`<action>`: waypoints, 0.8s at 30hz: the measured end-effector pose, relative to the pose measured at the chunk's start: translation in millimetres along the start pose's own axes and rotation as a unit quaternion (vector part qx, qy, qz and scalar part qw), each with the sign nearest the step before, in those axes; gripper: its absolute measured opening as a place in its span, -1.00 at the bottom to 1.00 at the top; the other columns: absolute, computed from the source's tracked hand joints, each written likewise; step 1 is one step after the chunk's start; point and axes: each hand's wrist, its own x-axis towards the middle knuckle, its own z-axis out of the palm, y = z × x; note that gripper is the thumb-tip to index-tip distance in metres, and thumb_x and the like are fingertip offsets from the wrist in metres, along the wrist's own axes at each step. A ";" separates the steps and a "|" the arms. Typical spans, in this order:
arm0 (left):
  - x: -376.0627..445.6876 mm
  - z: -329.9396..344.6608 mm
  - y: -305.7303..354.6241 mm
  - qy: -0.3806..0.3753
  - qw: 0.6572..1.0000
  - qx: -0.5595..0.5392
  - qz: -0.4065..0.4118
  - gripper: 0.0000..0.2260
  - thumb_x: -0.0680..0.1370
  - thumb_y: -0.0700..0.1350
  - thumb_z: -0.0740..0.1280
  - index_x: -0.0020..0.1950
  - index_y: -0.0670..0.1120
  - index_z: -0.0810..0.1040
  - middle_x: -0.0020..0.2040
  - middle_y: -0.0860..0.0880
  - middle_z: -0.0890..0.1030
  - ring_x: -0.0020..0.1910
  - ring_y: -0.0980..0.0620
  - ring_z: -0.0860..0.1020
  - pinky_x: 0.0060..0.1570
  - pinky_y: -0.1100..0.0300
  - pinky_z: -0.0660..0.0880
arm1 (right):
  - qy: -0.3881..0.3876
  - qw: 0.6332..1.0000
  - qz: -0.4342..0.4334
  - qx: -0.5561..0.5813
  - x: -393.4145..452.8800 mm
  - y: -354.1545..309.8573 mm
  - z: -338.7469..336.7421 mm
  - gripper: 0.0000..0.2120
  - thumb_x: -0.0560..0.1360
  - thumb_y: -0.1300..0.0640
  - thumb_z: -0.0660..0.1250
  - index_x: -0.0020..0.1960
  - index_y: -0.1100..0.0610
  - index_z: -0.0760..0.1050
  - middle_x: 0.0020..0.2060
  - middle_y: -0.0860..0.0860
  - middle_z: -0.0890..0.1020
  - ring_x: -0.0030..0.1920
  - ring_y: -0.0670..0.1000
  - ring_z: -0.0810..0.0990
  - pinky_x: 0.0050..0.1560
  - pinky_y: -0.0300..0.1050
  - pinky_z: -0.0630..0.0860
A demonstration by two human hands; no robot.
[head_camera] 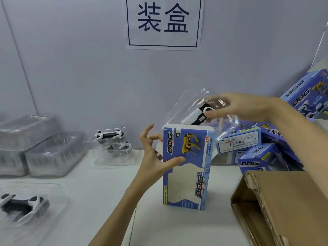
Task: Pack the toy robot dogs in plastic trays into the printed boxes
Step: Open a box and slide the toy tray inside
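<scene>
You've got the printed box standing on end on the white table, mouth up, and that's your landmark for everything here. Your left hand steadies it from the left side: thumb pressed flat on the printed front, the other fingers spread and loosely curled by the upper left edge, seemingly keeping a side flap clear of the mouth. Your right hand hovers just above and right of the box, fingers curled round the clear plastic tray with the black-and-white toy robot dog inside, tilted so its lower corner points at the opening. I'd judge that tilt is there to lead one edge in first. The tray's wide flimsy rim overhangs the box's top edge, so watch it doesn't catch there. Room is tight to the right of the box: a heap of packed boxes behind, a brown cardboard carton in front. Left of the box it's freer; another trayed dog waits against the wall, one more lies nearer you, and stacks of empty trays sit at the far left.
</scene>
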 end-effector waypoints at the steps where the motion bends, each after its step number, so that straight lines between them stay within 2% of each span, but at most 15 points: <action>1: 0.4 -1.9 -0.1 -0.004 1.000 -0.001 -0.006 -0.10 0.43 -0.19 0.61 0.47 0.39 0.13 0.20 0.20 0.46 0.10 -0.11 0.73 -0.17 0.09 0.71 | -0.026 0.999 0.007 -0.045 1.2 -7.6 -4.0 -0.41 0.51 -0.15 0.43 0.52 -0.22 0.40 0.36 -0.16 0.61 0.38 -0.13 0.55 0.49 0.04 0.42; 3: 1.9 -4.3 -0.8 -0.012 1.000 0.010 -0.003 -0.18 0.45 -0.16 0.60 0.43 0.43 0.20 0.20 0.22 0.48 0.11 -0.09 0.73 -0.16 0.10 0.71 | -0.081 0.992 0.020 -0.093 4.1 -22.2 -9.6 -0.35 0.50 -0.09 0.46 0.55 -0.18 0.37 0.49 -0.20 0.47 0.49 -0.15 0.41 0.57 0.01 0.31; 5: 2.7 -3.7 -1.9 -0.021 0.999 0.028 0.000 -0.34 0.46 -0.09 0.60 0.37 0.33 0.33 0.28 0.15 0.47 0.16 -0.08 0.70 -0.14 0.11 0.70 | -0.113 0.986 0.033 -0.117 8.6 -35.0 -13.1 -0.33 0.45 -0.09 0.50 0.52 -0.18 0.41 0.50 -0.19 0.44 0.52 -0.14 0.37 0.58 -0.01 0.28; 7: 2.2 -2.3 -3.2 -0.017 0.998 0.053 0.007 -0.49 0.45 0.01 0.59 0.31 0.22 0.45 0.29 0.12 0.45 0.24 0.00 0.64 -0.13 0.13 0.70 | -0.119 0.980 0.044 -0.154 13.0 -46.4 -13.2 -0.24 0.37 -0.19 0.52 0.53 -0.20 0.39 0.50 -0.15 0.45 0.50 -0.10 0.39 0.57 0.00 0.29; 9: 1.7 -1.2 -2.2 -0.009 0.998 0.063 0.012 -0.52 0.43 0.07 0.58 0.30 0.11 0.53 0.25 0.17 0.44 0.28 0.09 0.57 -0.13 0.11 0.70 | -0.098 0.977 0.048 -0.183 18.4 -53.0 -8.7 -0.11 0.30 -0.29 0.51 0.58 -0.20 0.31 0.45 -0.14 0.50 0.44 -0.09 0.45 0.47 -0.08 0.38; 11: 1.5 -0.2 -1.5 0.000 0.998 0.065 0.012 -0.52 0.41 0.07 0.58 0.30 0.06 0.58 0.23 0.18 0.45 0.27 0.11 0.56 -0.11 0.02 0.71 | -0.069 0.979 0.049 -0.187 21.9 -54.6 1.3 -0.03 0.29 -0.34 0.49 0.62 -0.19 0.24 0.38 -0.14 0.54 0.35 -0.07 0.48 0.27 -0.17 0.42; 12: 1.3 0.2 -1.9 0.006 0.998 0.069 0.012 -0.52 0.41 0.06 0.58 0.29 0.04 0.60 0.22 0.16 0.46 0.25 0.10 0.56 -0.10 -0.02 0.71 | -0.051 0.981 0.046 -0.182 22.7 -53.7 8.0 -0.03 0.29 -0.35 0.49 0.62 -0.18 0.22 0.38 -0.14 0.54 0.34 -0.05 0.49 0.25 -0.14 0.42; 14: 1.5 0.0 -3.0 0.016 0.997 0.080 0.009 -0.53 0.42 0.04 0.58 0.29 -0.02 0.61 0.22 0.13 0.47 0.21 0.08 0.57 -0.07 -0.11 0.70 | -0.001 0.985 0.034 -0.172 23.9 -45.9 18.9 -0.03 0.29 -0.34 0.50 0.62 -0.17 0.22 0.42 -0.10 0.51 0.37 0.00 0.49 0.33 -0.03 0.42; 16: 1.8 -1.1 -3.7 0.023 0.996 0.084 0.006 -0.54 0.43 0.03 0.58 0.30 -0.03 0.62 0.22 0.12 0.47 0.20 0.06 0.57 -0.06 -0.17 0.68 | 0.065 0.988 0.019 -0.135 19.3 -34.6 31.4 0.00 0.26 -0.36 0.50 0.61 -0.17 0.22 0.49 -0.04 0.44 0.43 0.04 0.46 0.34 -0.01 0.41; 18: 1.6 -1.5 -2.1 0.032 0.996 0.086 0.005 -0.56 0.43 0.04 0.58 0.28 0.02 0.64 0.22 0.13 0.48 0.19 0.06 0.57 -0.08 -0.18 0.67 | 0.191 0.981 -0.020 -0.007 11.6 -22.2 56.3 0.04 0.25 -0.38 0.49 0.62 -0.16 0.16 0.52 0.02 0.38 0.47 0.03 0.43 0.37 -0.05 0.39; 19: 1.5 -1.5 -1.3 0.037 0.996 0.086 0.004 -0.58 0.43 0.05 0.59 0.27 0.04 0.65 0.23 0.12 0.49 0.19 0.06 0.57 -0.09 -0.18 0.67 | 0.284 0.953 -0.058 0.087 7.4 -15.9 75.3 0.00 0.30 -0.36 0.49 0.62 -0.15 0.15 0.51 0.03 0.40 0.46 0.00 0.44 0.42 -0.04 0.39; 21: 1.1 -1.0 -0.7 0.038 0.996 0.085 0.001 -0.58 0.44 0.05 0.60 0.26 0.03 0.65 0.23 0.14 0.49 0.20 0.07 0.58 -0.10 -0.15 0.68 | 0.464 0.846 -0.128 0.230 1.1 -1.3 121.0 -0.22 0.50 -0.26 0.46 0.59 -0.06 0.21 0.41 0.03 0.50 0.39 -0.08 0.52 0.46 0.03 0.45; 22: 1.0 -0.8 -0.8 0.036 0.996 0.085 0.000 -0.58 0.44 0.04 0.60 0.27 0.01 0.65 0.22 0.16 0.49 0.21 0.07 0.58 -0.10 -0.13 0.69 | 0.515 0.805 -0.137 0.259 -0.7 7.2 144.3 -0.32 0.56 -0.20 0.43 0.56 -0.02 0.25 0.36 0.01 0.55 0.37 -0.09 0.55 0.43 0.08 0.48; 23: 0.8 -0.2 -1.1 0.035 0.996 0.087 0.001 -0.57 0.44 0.01 0.59 0.27 -0.02 0.65 0.22 0.17 0.49 0.22 0.07 0.58 -0.10 -0.10 0.69 | 0.535 0.787 -0.135 0.277 -2.0 15.4 166.3 -0.38 0.59 -0.17 0.40 0.54 0.00 0.28 0.34 -0.03 0.57 0.37 -0.08 0.55 0.41 0.13 0.49; 24: 0.8 0.2 -1.1 0.034 0.995 0.091 0.004 -0.57 0.44 -0.01 0.59 0.28 -0.05 0.65 0.21 0.17 0.49 0.21 0.08 0.58 -0.11 -0.05 0.70 | 0.527 0.788 -0.128 0.292 -2.6 23.6 185.6 -0.41 0.60 -0.15 0.39 0.53 0.00 0.30 0.35 -0.07 0.56 0.39 -0.07 0.53 0.40 0.17 0.50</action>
